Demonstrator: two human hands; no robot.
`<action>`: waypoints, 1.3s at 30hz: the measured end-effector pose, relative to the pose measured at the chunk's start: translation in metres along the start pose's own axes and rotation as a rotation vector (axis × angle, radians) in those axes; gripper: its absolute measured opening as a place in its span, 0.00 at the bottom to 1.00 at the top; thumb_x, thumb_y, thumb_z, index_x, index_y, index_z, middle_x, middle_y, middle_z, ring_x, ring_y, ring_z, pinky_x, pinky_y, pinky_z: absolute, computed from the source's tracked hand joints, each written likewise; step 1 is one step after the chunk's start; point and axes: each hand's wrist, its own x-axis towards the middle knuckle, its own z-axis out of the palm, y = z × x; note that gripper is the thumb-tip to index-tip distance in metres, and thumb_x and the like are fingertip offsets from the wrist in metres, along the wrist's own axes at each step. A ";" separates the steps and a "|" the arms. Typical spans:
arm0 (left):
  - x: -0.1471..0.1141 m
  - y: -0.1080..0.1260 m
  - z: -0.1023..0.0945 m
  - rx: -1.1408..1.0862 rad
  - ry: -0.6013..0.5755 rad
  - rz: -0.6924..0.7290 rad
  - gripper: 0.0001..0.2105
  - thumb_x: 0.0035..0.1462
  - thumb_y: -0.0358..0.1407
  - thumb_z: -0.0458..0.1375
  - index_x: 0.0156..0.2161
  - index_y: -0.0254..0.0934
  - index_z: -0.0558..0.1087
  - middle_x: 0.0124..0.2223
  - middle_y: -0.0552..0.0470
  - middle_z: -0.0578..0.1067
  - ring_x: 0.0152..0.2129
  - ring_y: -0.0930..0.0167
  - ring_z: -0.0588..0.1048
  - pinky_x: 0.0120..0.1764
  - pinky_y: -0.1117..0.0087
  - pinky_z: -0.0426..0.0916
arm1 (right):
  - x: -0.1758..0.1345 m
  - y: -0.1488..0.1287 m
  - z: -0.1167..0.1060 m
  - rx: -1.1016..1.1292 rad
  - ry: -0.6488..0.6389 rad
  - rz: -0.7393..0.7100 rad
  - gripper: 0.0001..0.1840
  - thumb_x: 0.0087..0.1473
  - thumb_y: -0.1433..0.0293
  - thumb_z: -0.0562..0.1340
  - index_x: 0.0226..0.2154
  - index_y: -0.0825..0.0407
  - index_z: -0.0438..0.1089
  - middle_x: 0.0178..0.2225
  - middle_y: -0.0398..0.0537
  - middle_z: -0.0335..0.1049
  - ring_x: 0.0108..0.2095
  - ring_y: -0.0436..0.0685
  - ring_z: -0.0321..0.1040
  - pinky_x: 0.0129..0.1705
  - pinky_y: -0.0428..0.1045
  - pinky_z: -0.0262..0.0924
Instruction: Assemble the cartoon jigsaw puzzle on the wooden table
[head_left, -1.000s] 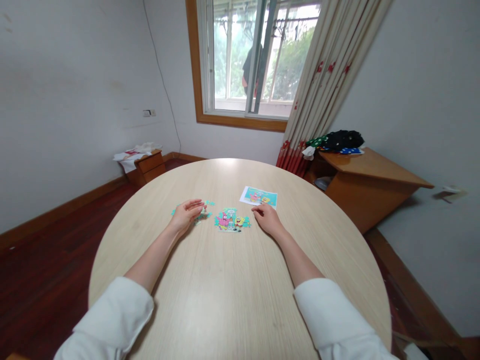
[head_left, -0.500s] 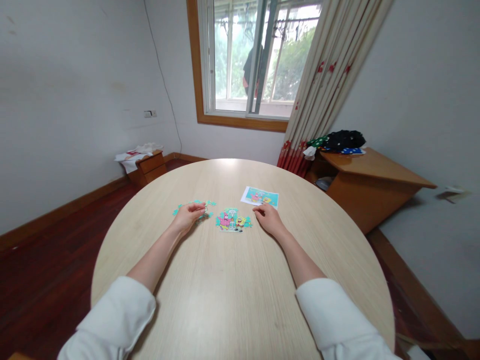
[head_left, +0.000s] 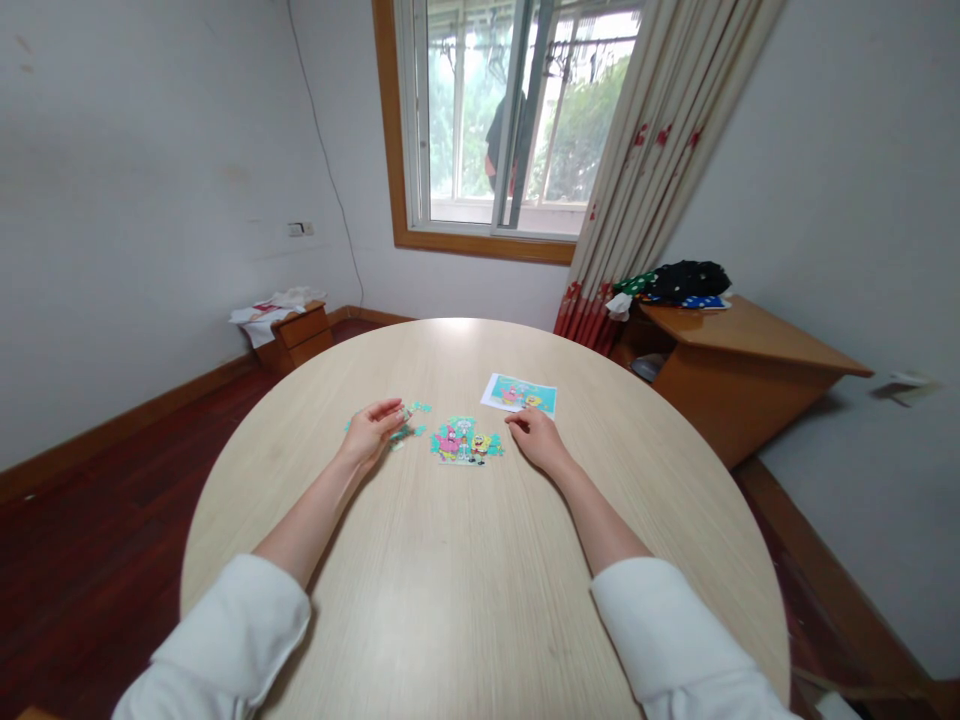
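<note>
My left hand (head_left: 369, 432) is over the left part of the table, its thumb and fingertips around a small puzzle piece (head_left: 406, 412). Loose puzzle pieces (head_left: 421, 430), mostly turquoise, lie beneath and beside that hand, partly covered by it. Between both hands lies a partly joined jigsaw puzzle (head_left: 465, 442) with pink, pale and yellow cartoon figures on turquoise, its outline uneven. My right hand (head_left: 534, 435) rests just right of the puzzle with fingers curled together; whatever is in them is hidden. Touching or close behind its knuckles is a printed picture card (head_left: 517, 393) of the same figures.
The round pale wooden table (head_left: 450, 600) fills the middle. Behind it are a window (head_left: 480, 130) and a long curtain (head_left: 660, 140). At right, a brown wooden desk (head_left: 757, 335) bears dark dotted cloth (head_left: 690, 280); a small cabinet (head_left: 304, 335) stands at left.
My left hand has drawn slightly left, its fingers loosened and lifted, so more of the loose pieces show. My right hand and the joined puzzle look unchanged.
</note>
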 end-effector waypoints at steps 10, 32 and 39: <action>0.000 0.003 0.001 -0.055 0.113 -0.012 0.11 0.41 0.17 0.62 0.32 0.28 0.73 0.28 0.51 0.75 0.24 0.77 0.75 0.31 0.78 0.72 | 0.000 -0.002 0.000 0.002 0.000 0.017 0.11 0.49 0.74 0.56 0.30 0.53 0.75 0.31 0.49 0.70 0.36 0.55 0.65 0.42 0.50 0.59; -0.003 0.011 0.010 -0.110 0.179 -0.085 0.08 0.50 0.17 0.56 0.27 0.29 0.73 0.28 0.49 0.76 0.27 0.78 0.76 0.38 0.80 0.71 | -0.001 -0.004 -0.001 0.035 0.005 0.027 0.11 0.49 0.74 0.56 0.30 0.53 0.75 0.31 0.48 0.70 0.35 0.54 0.66 0.42 0.51 0.59; -0.013 0.011 0.018 -0.147 0.103 -0.080 0.09 0.51 0.17 0.55 0.27 0.32 0.64 0.30 0.46 0.77 0.32 0.73 0.78 0.41 0.74 0.73 | -0.001 -0.003 -0.001 0.028 -0.004 0.044 0.11 0.49 0.73 0.56 0.30 0.53 0.75 0.32 0.49 0.70 0.35 0.55 0.66 0.41 0.51 0.60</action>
